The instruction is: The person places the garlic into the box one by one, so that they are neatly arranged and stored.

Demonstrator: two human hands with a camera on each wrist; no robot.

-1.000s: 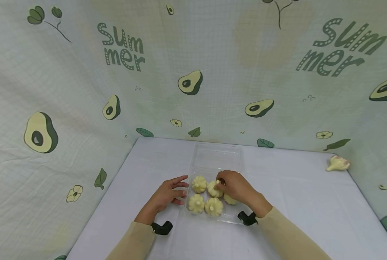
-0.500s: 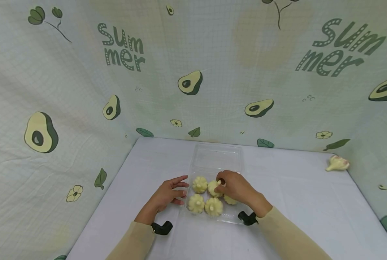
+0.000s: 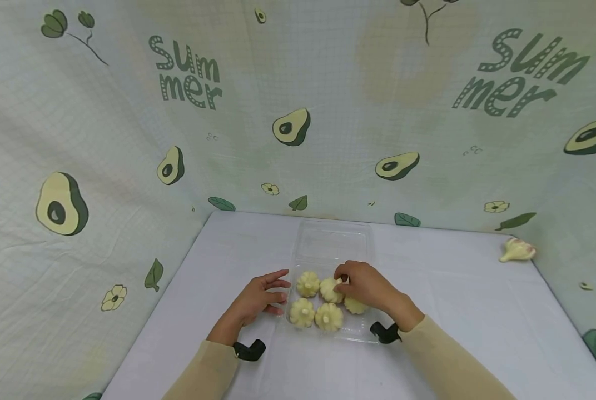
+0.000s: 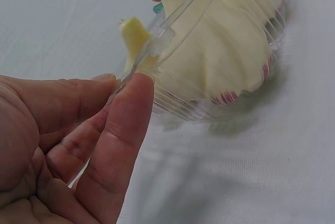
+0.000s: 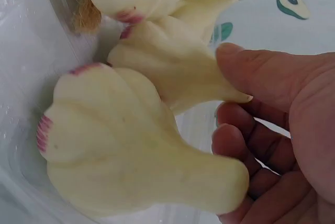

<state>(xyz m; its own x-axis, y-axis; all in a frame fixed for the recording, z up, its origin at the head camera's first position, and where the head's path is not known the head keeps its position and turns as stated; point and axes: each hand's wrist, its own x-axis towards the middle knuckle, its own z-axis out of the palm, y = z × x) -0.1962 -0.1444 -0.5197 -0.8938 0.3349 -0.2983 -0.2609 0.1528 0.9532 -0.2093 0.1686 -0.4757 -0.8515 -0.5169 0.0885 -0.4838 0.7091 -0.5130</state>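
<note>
Several cream garlic bulbs with stubby stems sit in a clear plastic container (image 3: 358, 336). My left hand (image 3: 259, 300) is at the container's left side; in the left wrist view its thumb and fingers (image 4: 123, 124) pinch the thin clear rim. My right hand (image 3: 369, 286) reaches over the bulbs from the right. It pinches the stem of the back middle garlic bulb (image 3: 330, 291), with the thumb (image 5: 251, 69) on the near side. Beside it, a garlic bulb (image 5: 110, 135) has its stem end close to my curled fingers, its far part hidden in the head view by my hand.
The container's clear lid (image 3: 334, 240) lies folded back on the white table (image 3: 248, 244). One more garlic bulb (image 3: 518, 250) lies at the table's far right corner. A printed cloth (image 3: 343, 139) hangs around the back and sides.
My right wrist has shifted slightly to the right, its fingers still at the same garlic bulb. The left hand has stayed in place at the container. The head view has turned very slightly.
</note>
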